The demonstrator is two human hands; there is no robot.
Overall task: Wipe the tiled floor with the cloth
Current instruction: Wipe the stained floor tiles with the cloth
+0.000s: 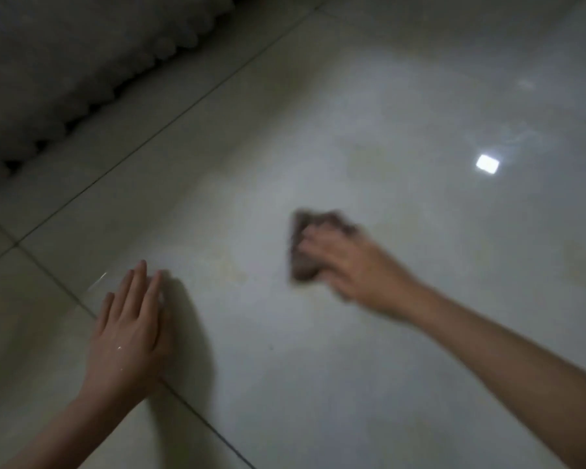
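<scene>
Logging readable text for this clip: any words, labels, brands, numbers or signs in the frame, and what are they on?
None readable. The cloth gripped by the right hand is motion-blurred and shows no label; the tiled floor, the left hand resting flat on it, and the grey padded edge at top left bear no print. The bright patch is a light reflection, not a sign.

Right hand [349,262] grips cloth [305,252] on floor [386,367]; left hand [129,333] flat

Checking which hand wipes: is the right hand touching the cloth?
Touching. The head view shows the right hand gripping the cloth, fingers curled over it, though blurred.
</scene>
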